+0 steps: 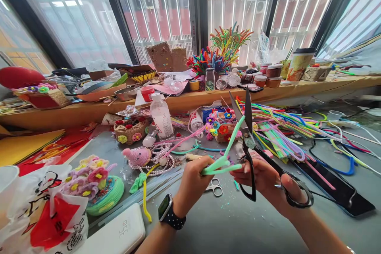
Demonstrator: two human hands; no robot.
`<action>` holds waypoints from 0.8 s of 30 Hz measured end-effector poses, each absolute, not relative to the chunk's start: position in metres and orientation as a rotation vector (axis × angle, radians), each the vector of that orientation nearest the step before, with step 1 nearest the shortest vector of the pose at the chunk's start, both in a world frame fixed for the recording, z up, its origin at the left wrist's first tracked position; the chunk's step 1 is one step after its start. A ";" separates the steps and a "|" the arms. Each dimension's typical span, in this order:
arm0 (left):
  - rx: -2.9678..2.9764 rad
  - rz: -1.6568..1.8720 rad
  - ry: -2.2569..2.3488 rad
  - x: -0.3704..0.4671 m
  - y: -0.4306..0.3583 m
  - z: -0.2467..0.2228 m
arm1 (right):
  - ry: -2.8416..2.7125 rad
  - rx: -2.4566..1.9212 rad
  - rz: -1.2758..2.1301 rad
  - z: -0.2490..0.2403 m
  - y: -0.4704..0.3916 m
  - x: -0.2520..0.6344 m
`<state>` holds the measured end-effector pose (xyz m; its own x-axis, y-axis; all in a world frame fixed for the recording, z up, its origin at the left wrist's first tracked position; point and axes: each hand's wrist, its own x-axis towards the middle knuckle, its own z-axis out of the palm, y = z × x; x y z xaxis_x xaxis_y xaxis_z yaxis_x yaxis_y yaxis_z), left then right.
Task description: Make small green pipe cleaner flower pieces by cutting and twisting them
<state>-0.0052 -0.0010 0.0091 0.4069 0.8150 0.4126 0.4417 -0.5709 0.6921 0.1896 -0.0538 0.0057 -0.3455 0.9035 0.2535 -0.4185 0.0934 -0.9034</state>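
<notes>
My left hand (195, 184), with a dark watch on its wrist, is closed on a few light green pipe cleaners (233, 139). One of them stands up and its tip lies near the scissor blades. My right hand (268, 180) holds large black-handled scissors (249, 143), thumb through one handle loop and fingers at the other. The blades point up and are parted. Below my hands, small silver scissors (216, 187) lie on the grey table (229, 226) among tiny green bits.
At the right lie many colored pipe cleaners (285, 121) and a black tablet-like object (342, 188). A bottle (161, 117), beads and a pink crochet piece (138, 156) are left of centre. A white power bank (119, 230) lies front left.
</notes>
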 end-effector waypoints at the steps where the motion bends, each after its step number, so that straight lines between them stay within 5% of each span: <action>1: 2.197 1.024 1.057 -0.005 -0.001 0.009 | -1.236 -0.542 1.522 0.006 -0.054 0.189; 24: 2.099 0.971 1.211 -0.008 0.007 0.005 | -1.184 -0.530 1.469 -0.006 -0.055 0.194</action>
